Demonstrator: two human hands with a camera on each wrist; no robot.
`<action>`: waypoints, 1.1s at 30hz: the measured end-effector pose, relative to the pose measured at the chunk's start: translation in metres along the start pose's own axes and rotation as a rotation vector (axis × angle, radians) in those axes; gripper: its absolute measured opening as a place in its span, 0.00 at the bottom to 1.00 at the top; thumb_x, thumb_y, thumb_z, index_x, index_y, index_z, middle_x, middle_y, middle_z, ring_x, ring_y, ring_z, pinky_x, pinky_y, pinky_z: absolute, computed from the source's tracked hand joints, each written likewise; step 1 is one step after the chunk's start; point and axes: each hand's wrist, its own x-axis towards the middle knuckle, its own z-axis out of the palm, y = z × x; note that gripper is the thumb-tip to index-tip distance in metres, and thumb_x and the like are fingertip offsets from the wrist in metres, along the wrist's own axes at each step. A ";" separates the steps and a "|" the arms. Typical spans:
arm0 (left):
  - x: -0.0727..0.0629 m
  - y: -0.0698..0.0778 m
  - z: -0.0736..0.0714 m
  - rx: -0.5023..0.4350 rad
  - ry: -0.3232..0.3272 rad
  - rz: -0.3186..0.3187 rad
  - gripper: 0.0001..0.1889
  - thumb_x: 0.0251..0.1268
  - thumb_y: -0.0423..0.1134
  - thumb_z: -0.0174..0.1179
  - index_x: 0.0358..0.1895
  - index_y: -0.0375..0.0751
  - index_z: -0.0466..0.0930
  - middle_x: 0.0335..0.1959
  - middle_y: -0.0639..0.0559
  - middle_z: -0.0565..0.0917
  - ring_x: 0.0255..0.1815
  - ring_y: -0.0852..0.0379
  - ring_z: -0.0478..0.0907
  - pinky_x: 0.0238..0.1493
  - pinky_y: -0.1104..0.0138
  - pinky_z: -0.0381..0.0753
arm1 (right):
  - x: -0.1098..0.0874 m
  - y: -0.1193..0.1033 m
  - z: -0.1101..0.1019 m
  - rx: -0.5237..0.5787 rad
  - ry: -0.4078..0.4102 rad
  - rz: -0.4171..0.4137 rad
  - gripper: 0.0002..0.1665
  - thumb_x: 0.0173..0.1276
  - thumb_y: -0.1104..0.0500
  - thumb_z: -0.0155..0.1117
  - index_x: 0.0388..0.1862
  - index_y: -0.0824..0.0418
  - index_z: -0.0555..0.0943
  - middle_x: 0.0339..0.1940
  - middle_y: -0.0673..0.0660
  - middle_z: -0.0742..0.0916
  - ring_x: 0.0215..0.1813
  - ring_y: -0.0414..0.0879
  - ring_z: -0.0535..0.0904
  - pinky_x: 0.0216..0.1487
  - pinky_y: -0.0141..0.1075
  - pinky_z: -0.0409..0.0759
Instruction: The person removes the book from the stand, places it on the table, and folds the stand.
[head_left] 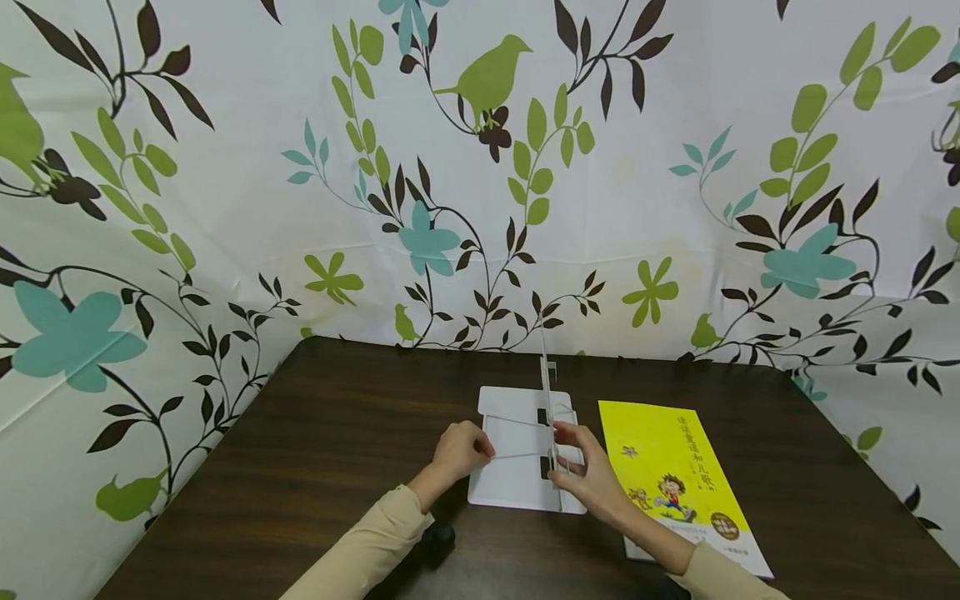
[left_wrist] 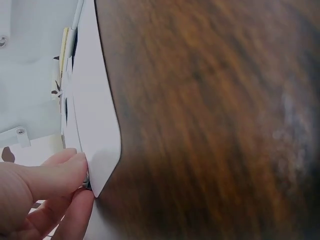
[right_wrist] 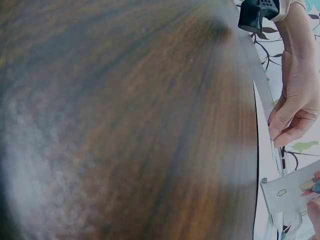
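A white book stand has its flat base plate (head_left: 510, 487) lying on the table and a thin panel (head_left: 549, 417) standing up from it, seen nearly edge-on in the head view. Thin wire legs (head_left: 517, 456) reach leftward over the base. At the base's left edge my left hand (head_left: 459, 452) pinches the end of the nearer wire between thumb and fingers. My right hand (head_left: 596, 482) grips the upright panel from the right, low down. In the right wrist view, the panel (right_wrist: 292, 192) shows a small cartoon print, and only a little of the right hand (right_wrist: 314, 215) appears.
Right of the stand lies a yellow children's book (head_left: 667, 450), partly under my right forearm. The dark wooden table (head_left: 360, 417) meets a patterned cloth (head_left: 480, 208) at the back. A black wrist device (head_left: 438, 540) hangs below my left sleeve.
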 end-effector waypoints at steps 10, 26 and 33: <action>0.001 -0.006 0.000 -0.090 -0.028 -0.025 0.05 0.41 0.25 0.67 0.19 0.38 0.83 0.17 0.54 0.80 0.18 0.65 0.69 0.20 0.74 0.70 | -0.001 -0.001 -0.001 0.004 0.003 -0.006 0.34 0.49 0.68 0.62 0.59 0.64 0.67 0.54 0.65 0.72 0.54 0.58 0.70 0.48 0.42 0.76; -0.010 -0.012 -0.030 -0.295 -0.024 -0.017 0.08 0.51 0.28 0.63 0.35 0.29 0.81 0.30 0.44 0.83 0.30 0.54 0.78 0.28 0.71 0.76 | 0.004 -0.007 0.008 -0.135 0.016 0.089 0.34 0.48 0.65 0.67 0.58 0.59 0.70 0.54 0.59 0.73 0.54 0.55 0.70 0.46 0.44 0.78; -0.018 -0.007 -0.046 -0.380 -0.013 0.013 0.10 0.57 0.32 0.60 0.40 0.30 0.79 0.37 0.42 0.82 0.36 0.52 0.79 0.34 0.71 0.77 | 0.005 -0.009 0.015 -0.194 0.001 0.076 0.34 0.45 0.62 0.68 0.55 0.63 0.72 0.51 0.59 0.75 0.53 0.55 0.71 0.45 0.49 0.77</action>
